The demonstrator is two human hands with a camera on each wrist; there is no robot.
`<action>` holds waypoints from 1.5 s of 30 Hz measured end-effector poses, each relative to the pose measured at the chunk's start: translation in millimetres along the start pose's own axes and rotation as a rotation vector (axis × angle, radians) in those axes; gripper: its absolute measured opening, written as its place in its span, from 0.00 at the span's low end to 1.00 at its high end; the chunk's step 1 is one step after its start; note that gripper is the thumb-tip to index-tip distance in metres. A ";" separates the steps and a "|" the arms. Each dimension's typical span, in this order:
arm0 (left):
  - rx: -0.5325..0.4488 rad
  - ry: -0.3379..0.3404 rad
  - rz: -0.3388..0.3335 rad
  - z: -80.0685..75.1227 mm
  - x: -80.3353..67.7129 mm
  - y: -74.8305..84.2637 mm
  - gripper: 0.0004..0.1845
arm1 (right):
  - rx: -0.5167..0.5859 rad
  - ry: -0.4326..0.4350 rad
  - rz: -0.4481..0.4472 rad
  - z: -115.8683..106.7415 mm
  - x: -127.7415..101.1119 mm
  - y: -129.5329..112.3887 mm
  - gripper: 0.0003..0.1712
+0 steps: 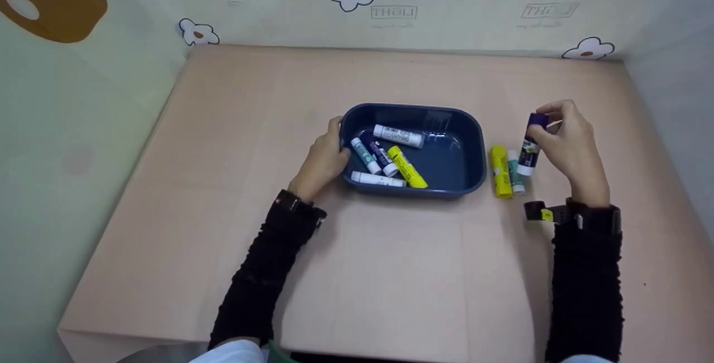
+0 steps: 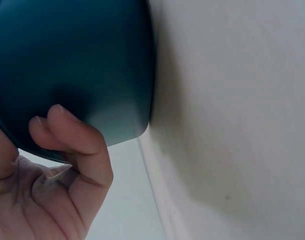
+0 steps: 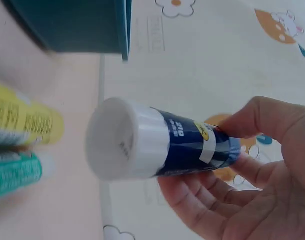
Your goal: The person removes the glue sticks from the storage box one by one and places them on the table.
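Note:
A dark blue plastic bin (image 1: 446,191) stands mid-table with several glue sticks inside, among them a yellow glue stick (image 1: 408,167) and a white one (image 1: 398,136). My left hand (image 1: 319,161) grips the bin's left rim; in the left wrist view its fingers (image 2: 77,131) bend against the outer wall. To the right of the bin, my right hand (image 1: 573,143) pinches a dark purple glue stick (image 1: 530,148) by its cap, white base downward. Just beside it lie a yellow glue stick (image 1: 501,172) and a teal one (image 1: 516,173), next to each other.
The table (image 1: 390,274) has a pale pinkish cover. Behind it rises a pale panel (image 1: 279,11) printed with flowers, and further panels flank both sides. A dark wrist strap (image 1: 549,213) hangs near the teal stick's lower end.

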State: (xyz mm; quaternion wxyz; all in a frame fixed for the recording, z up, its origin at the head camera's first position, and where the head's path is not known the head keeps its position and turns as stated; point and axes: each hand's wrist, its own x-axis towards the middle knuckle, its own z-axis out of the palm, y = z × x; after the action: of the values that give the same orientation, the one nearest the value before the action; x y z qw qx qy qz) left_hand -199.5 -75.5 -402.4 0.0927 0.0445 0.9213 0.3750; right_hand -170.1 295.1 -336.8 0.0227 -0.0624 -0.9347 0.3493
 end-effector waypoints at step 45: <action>-0.004 -0.005 -0.006 0.2 -0.3 1.0 0.33 | -0.094 -0.449 0.204 13.8 21.3 46.5 0.29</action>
State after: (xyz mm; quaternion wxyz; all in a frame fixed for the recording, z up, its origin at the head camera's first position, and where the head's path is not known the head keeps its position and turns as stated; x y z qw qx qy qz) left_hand -199.2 -74.6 -401.8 0.0964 0.0426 0.9203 0.3767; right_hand -187.7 323.7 -377.7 -0.2237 -0.0781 -0.9203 0.3112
